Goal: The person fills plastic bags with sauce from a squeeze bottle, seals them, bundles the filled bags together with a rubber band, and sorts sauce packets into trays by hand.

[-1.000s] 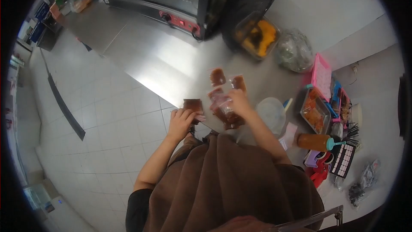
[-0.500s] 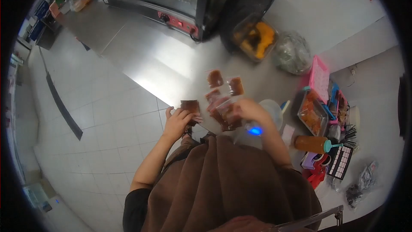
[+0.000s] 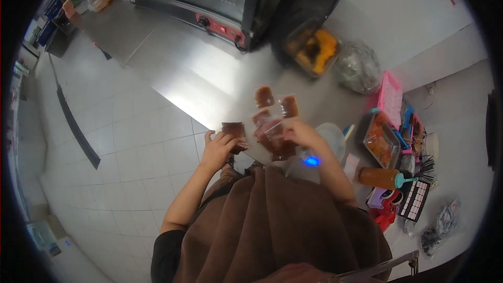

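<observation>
My left hand (image 3: 217,151) is closed on a small clear packet of dark red-brown sauce (image 3: 233,130) at the counter's front edge. The fingers lie across its lower part and hide some of it. To the right, my right hand (image 3: 303,133) pinches the edge of another sauce packet (image 3: 271,130) on top of an overlapping heap; the fingertips are partly hidden. Beneath that heap's front shows a further packet (image 3: 284,150). Two single sauce packets, one (image 3: 264,97) further back and one (image 3: 288,106) beside it, lie flat on the metal counter (image 3: 220,86).
Behind stands a glass-fronted heating cabinet (image 3: 220,29). Right of it are a tub of orange food (image 3: 317,52) and a plastic-wrapped bundle (image 3: 359,67). A pink basket (image 3: 389,97), a tray of orange-red food (image 3: 381,141) and a squeeze bottle (image 3: 378,177) line the right side.
The whole view has shifted very slightly. My right hand has moved a little at the heap's top packet; my left hand stays on its packet.
</observation>
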A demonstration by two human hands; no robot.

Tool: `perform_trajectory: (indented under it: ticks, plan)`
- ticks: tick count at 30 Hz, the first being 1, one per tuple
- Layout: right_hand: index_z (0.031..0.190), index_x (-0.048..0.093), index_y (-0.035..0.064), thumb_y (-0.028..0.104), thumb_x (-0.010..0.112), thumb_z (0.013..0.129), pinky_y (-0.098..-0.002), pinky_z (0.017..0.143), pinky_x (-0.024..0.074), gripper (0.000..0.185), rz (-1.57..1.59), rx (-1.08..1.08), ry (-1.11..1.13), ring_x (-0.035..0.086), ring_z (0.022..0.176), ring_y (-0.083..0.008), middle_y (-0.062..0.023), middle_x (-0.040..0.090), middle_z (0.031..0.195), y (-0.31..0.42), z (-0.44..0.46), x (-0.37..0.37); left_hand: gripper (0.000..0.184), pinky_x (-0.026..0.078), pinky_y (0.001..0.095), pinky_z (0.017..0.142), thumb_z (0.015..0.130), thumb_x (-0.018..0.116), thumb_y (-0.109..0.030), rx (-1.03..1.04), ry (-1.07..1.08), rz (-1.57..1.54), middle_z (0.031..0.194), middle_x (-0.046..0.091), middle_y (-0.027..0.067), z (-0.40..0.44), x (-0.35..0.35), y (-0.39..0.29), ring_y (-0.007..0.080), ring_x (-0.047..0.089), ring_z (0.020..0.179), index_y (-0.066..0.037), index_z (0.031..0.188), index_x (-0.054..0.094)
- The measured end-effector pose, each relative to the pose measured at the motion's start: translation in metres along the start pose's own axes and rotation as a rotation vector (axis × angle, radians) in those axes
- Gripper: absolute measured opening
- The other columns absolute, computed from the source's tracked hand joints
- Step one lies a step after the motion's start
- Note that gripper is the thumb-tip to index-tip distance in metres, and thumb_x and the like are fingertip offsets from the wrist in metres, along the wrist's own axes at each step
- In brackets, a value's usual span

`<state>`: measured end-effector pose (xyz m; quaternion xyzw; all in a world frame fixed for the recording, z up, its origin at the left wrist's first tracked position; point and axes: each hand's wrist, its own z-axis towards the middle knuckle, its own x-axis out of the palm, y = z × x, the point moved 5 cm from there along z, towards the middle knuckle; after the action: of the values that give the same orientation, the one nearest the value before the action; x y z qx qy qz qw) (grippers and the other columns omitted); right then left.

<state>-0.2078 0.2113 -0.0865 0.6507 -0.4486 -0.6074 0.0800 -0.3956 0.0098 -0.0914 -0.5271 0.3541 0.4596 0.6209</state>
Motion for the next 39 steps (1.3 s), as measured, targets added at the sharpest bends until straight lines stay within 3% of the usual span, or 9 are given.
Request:
perform_trajectory:
  ticks: [5, 8, 11, 17, 20, 26, 29, 32, 39]
  plan:
    - [0.073, 0.06, 0.0051, 0.011, 0.074, 0.066, -0.0372, 0.076, 0.0452, 0.016, -0.115, -0.289, -0.062, 0.057, 0.088, -0.0273, -0.0113, 0.058, 0.09, 0.012, 0.016, -0.008, 0.04, 0.028, 0.0521, 0.096, 0.072, 0.062, -0.008, 0.008, 0.021, 0.03, 0.102, 0.057, -0.0024, -0.003, 0.002, 0.001, 0.0165, 0.051, 0.104, -0.02, 0.11, 0.059]
    - [0.073, 0.061, 0.0067, 0.013, 0.075, 0.067, -0.0374, 0.081, 0.0433, 0.016, -0.03, -0.266, 0.014, 0.054, 0.098, -0.0273, -0.0111, 0.058, 0.099, -0.003, 0.036, 0.01, 0.04, 0.028, 0.0527, 0.096, 0.074, 0.06, -0.008, 0.002, 0.029, -0.005, 0.102, 0.057, -0.0018, -0.001, -0.003, -0.003, 0.017, 0.051, 0.104, -0.02, 0.111, 0.058]
    - [0.073, 0.06, 0.0051, 0.014, 0.075, 0.067, -0.0374, 0.078, 0.0456, 0.019, -0.1, -0.191, 0.034, 0.058, 0.089, -0.0277, -0.0104, 0.061, 0.091, -0.011, 0.045, 0.02, 0.036, 0.03, 0.0484, 0.095, 0.072, 0.055, 0.0, 0.03, -0.051, 0.011, 0.095, 0.057, 0.0013, 0.0, -0.008, -0.006, 0.0182, 0.053, 0.099, -0.013, 0.105, 0.06]
    - [0.076, 0.065, 0.0026, 0.01, 0.073, 0.068, -0.0357, 0.067, 0.0483, 0.014, -0.023, -0.07, 0.191, 0.061, 0.066, -0.0279, -0.0116, 0.064, 0.072, 0.025, 0.034, 0.0, 0.033, 0.031, 0.0485, 0.096, 0.076, 0.055, -0.008, -0.011, -0.014, 0.031, 0.104, 0.056, 0.0041, -0.003, 0.005, 0.0, 0.0209, 0.05, 0.105, -0.01, 0.11, 0.056]
    - [0.077, 0.068, 0.0041, 0.009, 0.072, 0.068, -0.0345, 0.069, 0.0479, 0.011, 0.061, -0.131, 0.237, 0.063, 0.073, -0.0257, -0.0124, 0.066, 0.079, 0.051, 0.036, -0.017, 0.032, 0.031, 0.0481, 0.095, 0.077, 0.054, -0.009, -0.02, 0.035, 0.035, 0.104, 0.056, 0.0036, -0.002, 0.005, -0.003, 0.0208, 0.05, 0.104, -0.011, 0.109, 0.056]
    - [0.077, 0.069, 0.0046, 0.011, 0.073, 0.067, -0.0344, 0.071, 0.0476, 0.013, 0.311, -0.199, -0.177, 0.062, 0.08, -0.0247, -0.0114, 0.065, 0.082, 0.078, 0.075, 0.007, 0.035, 0.031, 0.0463, 0.09, 0.076, 0.056, -0.011, -0.01, -0.061, 0.058, 0.107, 0.055, 0.0029, -0.007, 0.01, -0.002, 0.0198, 0.05, 0.105, -0.013, 0.111, 0.056]
    - [0.078, 0.07, 0.0053, 0.011, 0.074, 0.067, -0.034, 0.07, 0.0475, 0.013, 0.177, -0.23, -0.247, 0.062, 0.079, -0.025, -0.0109, 0.063, 0.08, 0.088, 0.08, 0.055, 0.035, 0.031, 0.0455, 0.087, 0.075, 0.056, -0.01, -0.03, -0.041, 0.071, 0.111, 0.054, 0.0027, -0.009, 0.014, -0.001, 0.0202, 0.051, 0.104, -0.013, 0.11, 0.057]
    - [0.078, 0.07, 0.0056, 0.012, 0.074, 0.067, -0.0332, 0.069, 0.0474, 0.014, 0.291, -0.201, -0.174, 0.061, 0.076, -0.0241, -0.01, 0.063, 0.079, 0.072, 0.082, 0.094, 0.029, 0.032, 0.0436, 0.085, 0.072, 0.058, -0.007, -0.045, -0.271, -0.042, 0.113, 0.057, 0.0009, -0.008, 0.007, 0.0, 0.0203, 0.054, 0.094, -0.013, 0.101, 0.063]
    - [0.083, 0.071, 0.006, 0.016, 0.074, 0.072, -0.03, 0.068, 0.048, 0.015, 0.574, -0.281, 0.049, 0.062, 0.074, -0.0206, -0.0106, 0.063, 0.073, 0.052, 0.074, 0.096, 0.031, 0.033, 0.0432, 0.082, 0.072, 0.058, -0.009, -0.057, -0.194, -0.025, 0.111, 0.058, 0.0003, -0.005, 0.004, -0.005, 0.0203, 0.054, 0.095, -0.014, 0.102, 0.064]
